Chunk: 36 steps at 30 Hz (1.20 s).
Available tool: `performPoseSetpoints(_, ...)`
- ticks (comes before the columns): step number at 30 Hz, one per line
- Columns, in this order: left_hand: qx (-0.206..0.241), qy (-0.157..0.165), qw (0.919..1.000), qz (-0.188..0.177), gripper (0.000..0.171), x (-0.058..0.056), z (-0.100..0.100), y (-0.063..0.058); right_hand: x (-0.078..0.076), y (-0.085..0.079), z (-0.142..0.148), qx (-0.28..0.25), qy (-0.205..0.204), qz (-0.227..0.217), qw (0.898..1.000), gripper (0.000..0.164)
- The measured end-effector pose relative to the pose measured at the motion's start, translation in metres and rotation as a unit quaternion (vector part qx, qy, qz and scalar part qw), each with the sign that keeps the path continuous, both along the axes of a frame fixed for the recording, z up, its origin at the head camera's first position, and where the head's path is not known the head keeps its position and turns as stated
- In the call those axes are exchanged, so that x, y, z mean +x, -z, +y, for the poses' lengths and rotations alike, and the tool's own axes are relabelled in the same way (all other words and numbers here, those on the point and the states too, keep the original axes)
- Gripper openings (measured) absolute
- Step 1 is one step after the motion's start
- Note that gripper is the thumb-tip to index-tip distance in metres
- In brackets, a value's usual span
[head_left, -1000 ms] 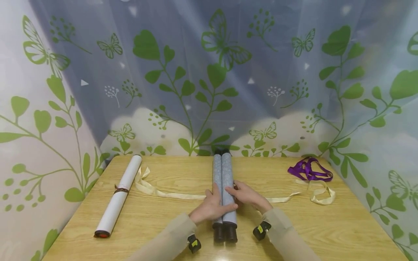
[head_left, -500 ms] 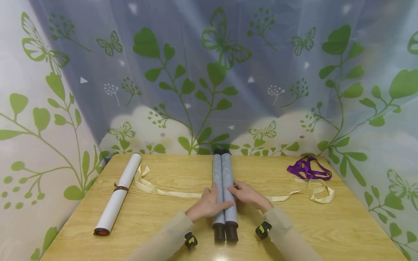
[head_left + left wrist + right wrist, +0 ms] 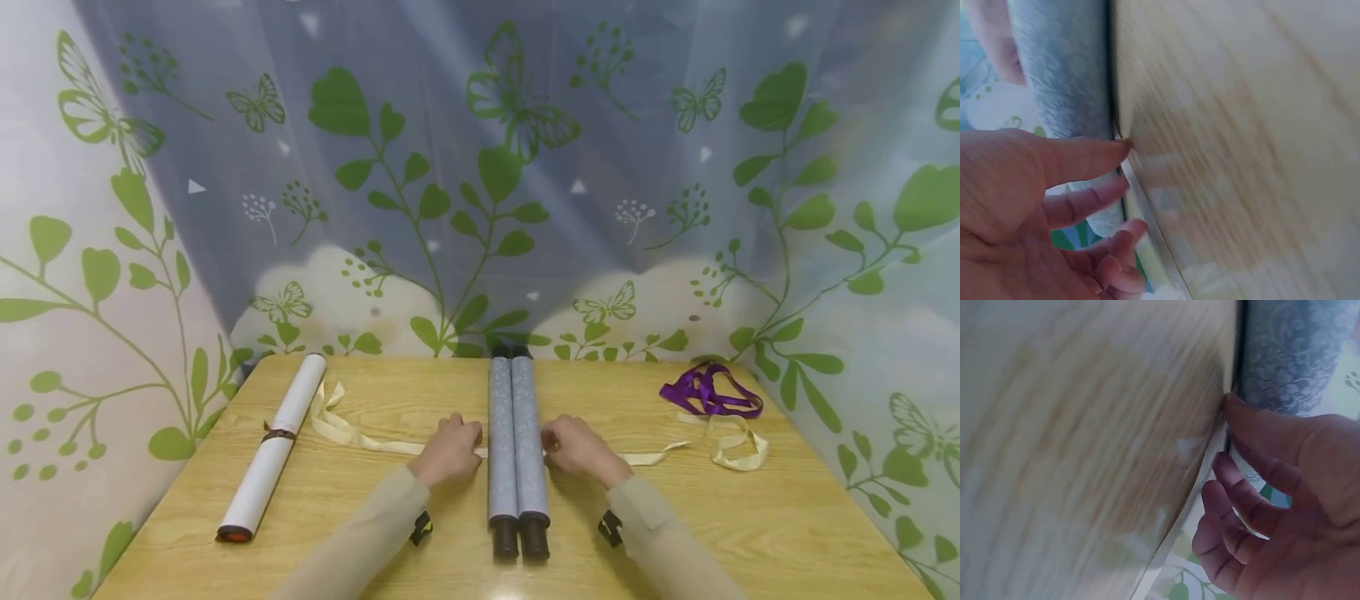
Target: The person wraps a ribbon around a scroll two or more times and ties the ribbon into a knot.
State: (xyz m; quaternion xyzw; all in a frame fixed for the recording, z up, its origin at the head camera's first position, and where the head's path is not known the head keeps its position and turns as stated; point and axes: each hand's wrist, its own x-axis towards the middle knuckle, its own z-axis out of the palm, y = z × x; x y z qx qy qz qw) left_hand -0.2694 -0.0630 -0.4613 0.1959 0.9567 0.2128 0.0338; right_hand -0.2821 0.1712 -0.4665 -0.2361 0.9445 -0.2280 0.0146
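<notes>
Two rolled scrolls with pale blue floral covers and dark end knobs lie side by side, a left scroll (image 3: 501,450) and a right scroll (image 3: 529,450). A cream ribbon (image 3: 375,444) runs crosswise beneath them. Left of the pair, my left hand (image 3: 448,450) pinches the ribbon close to the roll, its other fingers loosely bent in the left wrist view. On the opposite side my right hand (image 3: 579,450) pinches the ribbon beside the right scroll. In the right wrist view, the thumb tip meets the ribbon (image 3: 1175,534) right at the roll's edge.
A white scroll (image 3: 258,479) tied with a brown band lies at the left of the wooden table (image 3: 360,400). Toward the right are a purple ribbon (image 3: 705,392) and a loose cream ribbon (image 3: 738,454). A patterned curtain (image 3: 420,167) stands behind the table.
Both hands have come off the tops of the two blue scrolls and moved down to either side, the left hand shifting leftward. They now pinch the cream ribbon. The scrolls stay side by side.
</notes>
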Motion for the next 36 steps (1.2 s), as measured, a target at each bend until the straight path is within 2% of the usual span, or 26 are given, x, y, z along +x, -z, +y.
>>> performPoseSetpoints(6, -0.023, -0.014, 0.9993, 0.024, 0.02, -0.007, 0.004, 0.005, 0.0, -0.001, -0.004, 0.037, 0.019, 0.011, 0.999, 0.017)
performPoseSetpoints(10, -0.059, -0.015, 0.9975, 0.037, 0.012, -0.012, 0.008, 0.006, -0.003, 0.0, -0.007, 0.054, 0.033, 0.007, 0.998, 0.015)
performPoseSetpoints(15, -0.085, -0.015, 0.9952, 0.048, 0.006, -0.019, 0.013, 0.006, -0.01, 0.002, -0.007, 0.048, 0.046, -0.014, 0.998, 0.021)
performPoseSetpoints(21, -0.092, -0.034, 0.995, 0.019, 0.005, -0.024, 0.017, 0.004, -0.019, 0.003, -0.005, 0.046, 0.07, -0.02, 0.996, 0.021)
performPoseSetpoints(28, -0.071, -0.053, 0.9961, -0.007, 0.01, -0.03, 0.018, 0.002, -0.029, 0.004, -0.003, 0.045, 0.069, 0.004, 0.997, 0.02)
performPoseSetpoints(31, -0.046, -0.04, 0.998, -0.017, 0.007, -0.033, 0.013, 0.002, -0.031, 0.007, 0.001, 0.025, 0.054, 0.005, 0.998, 0.015)
performPoseSetpoints(36, 0.0, 0.0, 0.9994, -0.035, 0.006, -0.036, -0.004, 0.002, -0.03, 0.007, 0.018, -0.018, 0.013, -0.034, 0.999, 0.006)
